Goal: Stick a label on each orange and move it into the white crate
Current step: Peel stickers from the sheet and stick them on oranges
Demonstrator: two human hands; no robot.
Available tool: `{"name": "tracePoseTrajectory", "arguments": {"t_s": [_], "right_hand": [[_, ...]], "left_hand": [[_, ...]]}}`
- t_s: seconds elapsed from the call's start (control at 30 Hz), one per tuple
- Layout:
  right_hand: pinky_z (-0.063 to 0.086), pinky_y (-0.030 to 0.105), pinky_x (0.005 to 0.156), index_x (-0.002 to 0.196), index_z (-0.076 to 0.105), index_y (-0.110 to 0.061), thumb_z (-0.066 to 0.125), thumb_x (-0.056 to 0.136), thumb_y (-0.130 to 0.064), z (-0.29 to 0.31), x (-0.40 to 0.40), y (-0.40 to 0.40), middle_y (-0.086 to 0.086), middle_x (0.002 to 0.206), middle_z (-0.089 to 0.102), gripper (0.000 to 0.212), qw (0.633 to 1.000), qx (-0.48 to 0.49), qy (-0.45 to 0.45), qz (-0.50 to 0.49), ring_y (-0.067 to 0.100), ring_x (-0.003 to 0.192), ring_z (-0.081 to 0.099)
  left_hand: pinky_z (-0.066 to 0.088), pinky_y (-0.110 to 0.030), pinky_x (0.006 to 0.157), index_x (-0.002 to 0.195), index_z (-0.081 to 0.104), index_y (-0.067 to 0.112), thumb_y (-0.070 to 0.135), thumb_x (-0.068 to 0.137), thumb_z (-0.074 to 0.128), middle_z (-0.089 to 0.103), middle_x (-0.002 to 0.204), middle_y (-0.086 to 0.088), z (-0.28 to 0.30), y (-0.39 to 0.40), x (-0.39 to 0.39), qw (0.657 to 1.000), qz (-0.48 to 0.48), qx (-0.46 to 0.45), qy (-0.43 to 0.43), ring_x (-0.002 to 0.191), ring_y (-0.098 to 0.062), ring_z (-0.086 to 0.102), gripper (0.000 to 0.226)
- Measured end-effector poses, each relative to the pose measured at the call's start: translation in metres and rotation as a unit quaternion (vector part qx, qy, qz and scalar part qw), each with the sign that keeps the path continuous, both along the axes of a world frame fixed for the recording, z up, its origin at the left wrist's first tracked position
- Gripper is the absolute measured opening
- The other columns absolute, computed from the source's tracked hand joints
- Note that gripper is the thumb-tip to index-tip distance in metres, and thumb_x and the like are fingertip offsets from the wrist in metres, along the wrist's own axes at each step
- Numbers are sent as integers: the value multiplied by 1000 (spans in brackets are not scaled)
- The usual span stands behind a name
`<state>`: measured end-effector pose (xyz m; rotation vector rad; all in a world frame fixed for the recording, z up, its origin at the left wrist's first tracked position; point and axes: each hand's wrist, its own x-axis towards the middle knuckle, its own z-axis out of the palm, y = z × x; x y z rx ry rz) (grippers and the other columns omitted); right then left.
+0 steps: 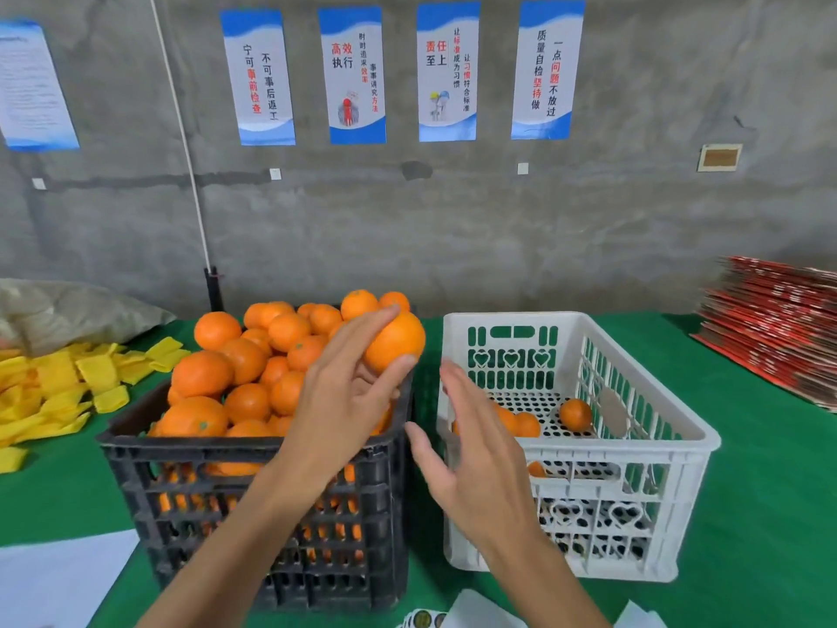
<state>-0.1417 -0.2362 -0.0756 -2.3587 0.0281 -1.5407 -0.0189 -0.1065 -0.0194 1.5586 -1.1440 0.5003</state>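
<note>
A: Where is your left hand [344, 392] at this moment?

B: It is raised above the right end of the black crate [253, 464], and its grip is curled round 1 orange [396, 339], thumb underneath and fingertips over the top. You hold that fruit clear of the heap, just left of the white crate [634, 451].

A: And your right hand [471, 451]?

B: It hangs over the near left corner of the white crate, fingers straight and spread, the grip wide and holding nothing. It sits just below and to the right of the orange you hold, not touching it.

A: What lies in the crates?

B: The black one is piled high with oranges. The white one has only a few on its perforated floor, toward the left and middle.

A: Anything else on the green table [770, 514]?

B: Yellow foam sleeves [59, 387] at your far left, a red stack [774, 328] at the far right, and round stickers [423, 620] at the near edge
</note>
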Motion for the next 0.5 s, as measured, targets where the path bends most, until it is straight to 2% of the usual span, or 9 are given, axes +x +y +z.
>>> {"name": "tracePoseTrajectory", "arguments": {"t_s": [0.03,0.1,0.2,0.27,0.33,0.4,0.47,0.5], "right_hand": [[38,23,116,156,39,-8,67,98,-40,1,-3,7,3,161,42,72,1000,3,-4,8,10,147,40],[42,21,112,159,30,-11,66,96,-43,-1,-12,16,0,164,35,80,1000,19,-5,20,9,149,36],[52,27,104,154,42,-6,74,93,-27,-22,-26,22,4,160,43,72,1000,14,-22,14,12,147,42],[53,31,104,153,43,-6,72,94,-25,-44,-36,26,4,160,43,68,999,48,2,22,10,147,40],[54,31,103,157,37,-13,63,97,-35,-66,-45,31,-2,163,39,69,992,106,51,34,2,146,37],[56,33,101,159,35,-16,60,95,-41,-90,-53,31,-3,163,39,72,987,125,91,36,1,144,38],[56,34,101,159,34,-18,68,93,-35,-112,-59,30,-4,162,38,77,981,139,132,39,2,142,38],[54,32,103,160,33,-20,74,91,-28,-122,-60,30,-7,163,36,80,976,146,156,43,2,143,37]], "left_hand": [[63,-32,71,146,52,47,35,97,76,64,133,8,-10,5,-16,999,-27,-5,26,80,-22,75,56],[64,-33,71,144,52,53,46,93,77,70,126,5,-30,12,-46,995,-54,-18,77,83,-24,77,57],[64,-38,67,143,53,52,54,89,76,73,110,19,-62,19,-75,991,-63,-21,115,74,-24,76,59],[64,-40,67,145,55,45,49,89,77,70,114,29,-83,21,-83,988,-73,-12,136,72,-23,76,60],[64,-38,71,146,56,39,44,91,79,71,120,21,-106,23,-86,983,-85,3,163,74,-23,77,60],[64,-32,71,146,53,43,43,90,81,77,104,9,-130,26,-88,974,-89,33,206,73,-21,76,63],[63,-27,73,144,50,53,47,86,82,78,94,3,-154,28,-90,961,-101,68,248,77,-19,77,67],[63,-26,76,143,48,57,48,85,83,77,98,1,-166,28,-90,953,-110,82,269,81,-19,77,68]]}}
